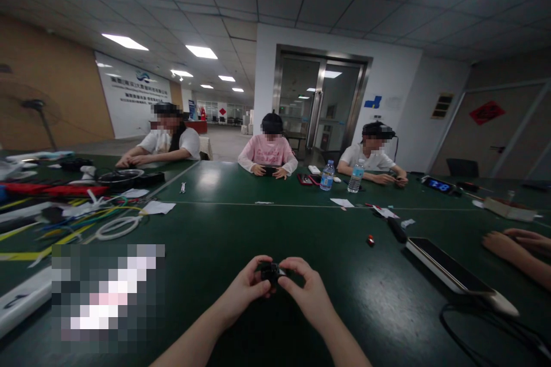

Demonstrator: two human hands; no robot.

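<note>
Black, glossy and blocky, a small object [270,273] sits between my two hands, just above the table [310,229]. My left hand [246,288] pinches its left side between thumb and curled fingers; my right hand [308,287] pinches the right side, thumb and forefinger nearly closed. Its finer details are too small for me to tell.

Reading the clock from that object, I see a tiny orange-red item [371,240] between two and three o'clock, and a flat slab-like device [450,266] with a dark top and pale edge at three. At one o'clock stands a clear plastic bottle [327,176] with a blue label; a second clear bottle [356,176] stands just beside it, slightly clockwise. A shallow cardboard box [508,210] lies farther out toward half past two, its contents unclear. Smooth white tubing [118,228] loops between nine and ten.
</note>
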